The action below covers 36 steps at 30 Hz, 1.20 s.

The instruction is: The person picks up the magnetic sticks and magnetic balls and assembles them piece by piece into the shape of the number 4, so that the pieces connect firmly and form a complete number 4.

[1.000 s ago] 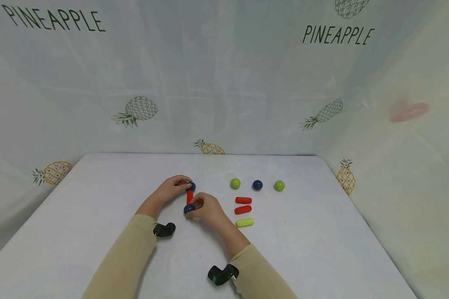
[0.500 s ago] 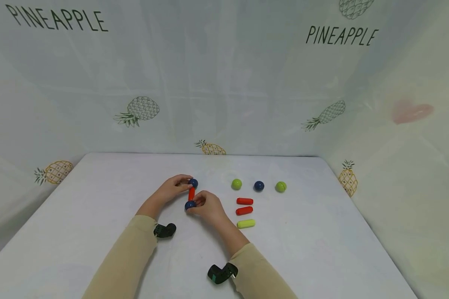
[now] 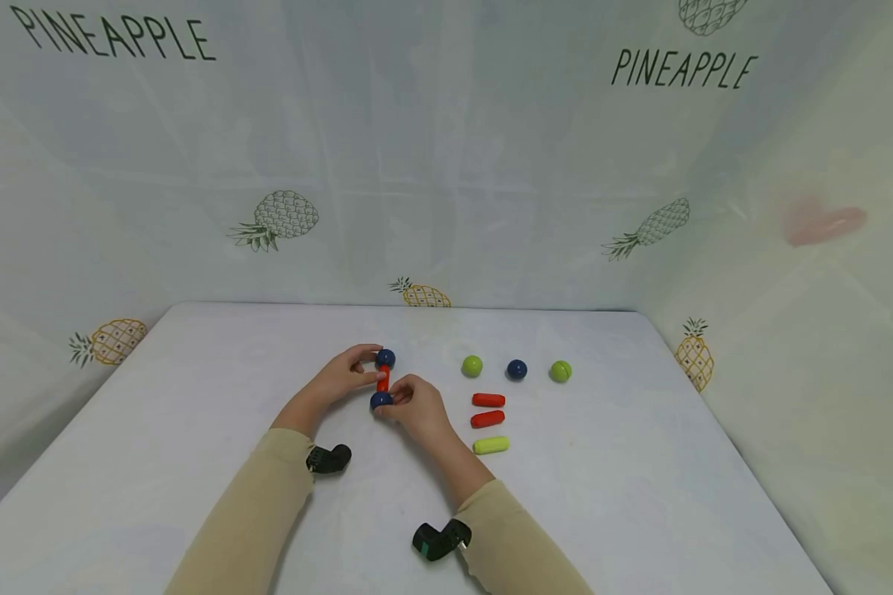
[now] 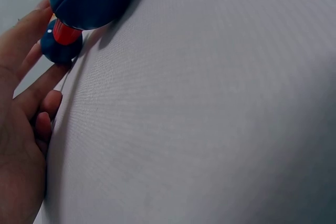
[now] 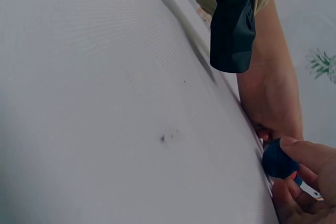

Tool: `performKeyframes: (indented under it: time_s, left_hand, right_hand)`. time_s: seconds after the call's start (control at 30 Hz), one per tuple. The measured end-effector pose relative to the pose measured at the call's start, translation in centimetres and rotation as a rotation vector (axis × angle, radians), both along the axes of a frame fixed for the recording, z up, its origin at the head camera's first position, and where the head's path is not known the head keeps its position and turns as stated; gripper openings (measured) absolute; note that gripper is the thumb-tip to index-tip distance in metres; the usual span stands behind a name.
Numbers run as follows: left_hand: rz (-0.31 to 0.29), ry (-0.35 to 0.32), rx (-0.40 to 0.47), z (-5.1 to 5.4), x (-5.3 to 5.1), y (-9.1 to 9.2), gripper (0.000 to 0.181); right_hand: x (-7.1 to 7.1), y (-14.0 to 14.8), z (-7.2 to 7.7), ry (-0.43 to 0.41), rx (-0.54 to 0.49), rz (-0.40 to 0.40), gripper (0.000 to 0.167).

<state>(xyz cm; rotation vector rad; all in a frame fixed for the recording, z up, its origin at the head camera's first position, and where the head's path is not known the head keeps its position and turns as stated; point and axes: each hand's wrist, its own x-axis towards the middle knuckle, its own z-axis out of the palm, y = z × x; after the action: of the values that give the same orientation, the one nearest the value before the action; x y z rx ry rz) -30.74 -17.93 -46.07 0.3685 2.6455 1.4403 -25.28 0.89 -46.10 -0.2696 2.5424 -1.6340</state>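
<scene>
Head view: red rod (image 3: 383, 379) runs between far blue ball (image 3: 386, 358) and near blue ball (image 3: 380, 401), both hands at it. Left hand (image 3: 340, 376) grips far blue ball; right hand (image 3: 420, 409) pinches near blue ball. Forearms angle inward from below.

Left wrist view: near blue ball fills the top; left hand's fingers reach past it to far blue ball.

Right wrist view: right hand's thumb presses near blue ball; left forearm (image 5: 270, 72) beyond.

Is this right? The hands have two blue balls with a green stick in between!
Almost! The stick is red, not green, as the head view shows. The left hand holds the far blue ball, the right hand the near blue ball.
</scene>
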Motion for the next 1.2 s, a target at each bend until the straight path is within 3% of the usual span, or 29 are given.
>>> performKeyframes:
  time_s: [0.43, 0.73, 1.2]
  left_hand:
    - [0.014, -0.009, -0.014, 0.0, -0.1, 0.3, 0.068]
    - [0.035, -0.020, -0.054, 0.0, 0.1, 0.3, 0.069]
    - [0.060, -0.035, -0.075, 0.3, 0.2, 0.7, 0.064]
  right_hand:
    - [0.2, 0.2, 0.3, -0.021, -0.022, -0.039, 0.030]
    - [1.0, 1.5, 1.8, -0.046, 0.017, -0.040, 0.030]
    - [2.7, 4.9, 4.2, 0.045, 0.025, 0.007, 0.033]
